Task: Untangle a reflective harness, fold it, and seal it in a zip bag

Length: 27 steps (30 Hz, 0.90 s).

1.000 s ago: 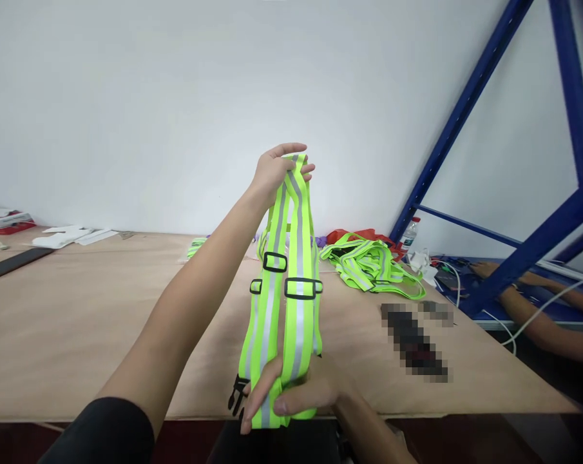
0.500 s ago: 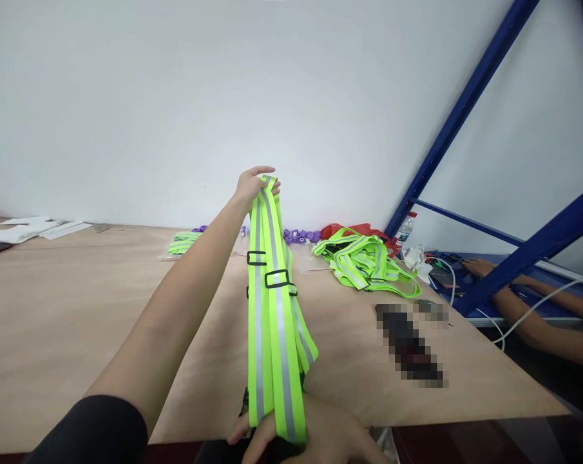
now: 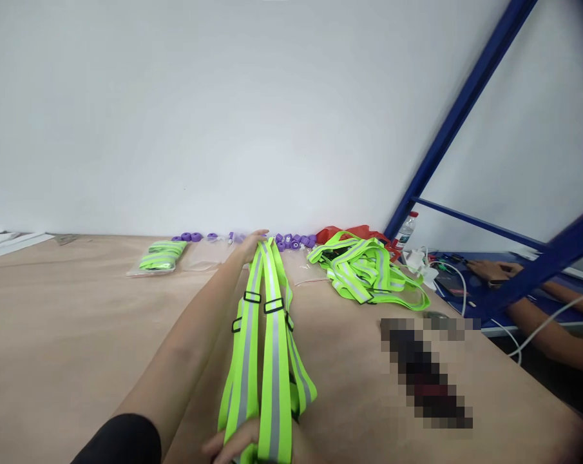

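Note:
Stretched away from me over the table (image 3: 78, 348) is a reflective harness (image 3: 275, 361) of lime-yellow straps with grey stripes and black buckles. My left hand (image 3: 248, 249) is closed on its far looped end, with some fingers hidden behind the straps. At the bottom edge, my right hand (image 3: 239, 441) is wrapped round the near part of the straps, its fingers passing beneath and between them. Part of that hand falls outside the picture. A loose strap loop bulges out on the right side of the harness.
A heap of similar straps (image 3: 363, 267) lies at the right, before a red bag (image 3: 346, 233). Near the wall are a bagged strap bundle (image 3: 160, 256), clear bags (image 3: 204, 254) and several purple rolls (image 3: 191, 237). Beyond the blue frame (image 3: 458, 129) show another person's arms (image 3: 547, 328).
My left hand has come down towards the table with the far end of the harness. The straps now lie lower and spread wider. My right hand keeps its hold near the bottom edge.

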Available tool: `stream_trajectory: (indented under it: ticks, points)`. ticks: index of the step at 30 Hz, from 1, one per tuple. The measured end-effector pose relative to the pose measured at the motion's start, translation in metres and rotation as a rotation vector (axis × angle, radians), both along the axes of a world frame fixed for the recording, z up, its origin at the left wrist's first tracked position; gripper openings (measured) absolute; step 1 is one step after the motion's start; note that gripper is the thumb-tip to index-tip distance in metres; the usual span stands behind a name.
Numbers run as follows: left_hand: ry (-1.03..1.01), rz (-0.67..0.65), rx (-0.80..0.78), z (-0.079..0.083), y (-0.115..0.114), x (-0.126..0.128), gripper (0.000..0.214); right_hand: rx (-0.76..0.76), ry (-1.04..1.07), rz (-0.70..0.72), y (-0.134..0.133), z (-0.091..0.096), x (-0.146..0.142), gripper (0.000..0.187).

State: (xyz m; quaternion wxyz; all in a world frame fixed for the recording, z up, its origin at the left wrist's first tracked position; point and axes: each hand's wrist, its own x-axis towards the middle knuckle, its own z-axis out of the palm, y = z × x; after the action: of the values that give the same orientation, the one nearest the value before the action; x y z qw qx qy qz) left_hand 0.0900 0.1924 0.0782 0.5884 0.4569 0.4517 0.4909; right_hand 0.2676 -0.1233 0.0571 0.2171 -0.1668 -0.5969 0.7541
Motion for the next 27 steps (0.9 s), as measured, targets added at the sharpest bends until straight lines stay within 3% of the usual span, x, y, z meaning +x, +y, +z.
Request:
stream_trajectory:
  ticks: [2, 5, 8, 10, 14, 18, 23, 27]
  points:
    - [0.099, -0.044, -0.07, -0.007, 0.002, -0.001, 0.033, -0.079, -0.045, -0.176, -0.003, 0.0, 0.001, 0.045]
    - [0.257, -0.072, -0.103, 0.0, 0.0, -0.008, 0.035, -0.115, -0.202, -0.306, -0.007, 0.0, 0.001, 0.04]
    - [0.43, -0.069, -0.055, 0.023, -0.012, -0.02, 0.051, 0.037, -0.414, -0.417, -0.004, -0.003, -0.002, 0.042]
    - [0.543, -0.059, 0.016, 0.04, -0.031, -0.027, 0.054, 0.233, -0.544, -0.493, 0.001, -0.004, -0.005, 0.039]
    - [0.683, -0.054, 0.224, 0.059, -0.096, -0.035, 0.036, 0.785, -0.71, -0.682, 0.01, -0.004, 0.002, 0.027]
    - [0.93, -0.147, 0.582, 0.052, -0.179, -0.043, 0.034, 1.175, -0.575, -0.834, 0.013, 0.002, 0.03, 0.026]
    - [0.983, -0.267, 0.683, 0.027, -0.27, -0.059, 0.03, 1.367, -0.509, -0.927, 0.017, -0.002, 0.086, 0.024]
    - [0.995, -0.465, 0.691, 0.0, -0.314, -0.065, 0.032, 1.403, -0.711, -0.717, 0.018, -0.02, 0.113, 0.049]
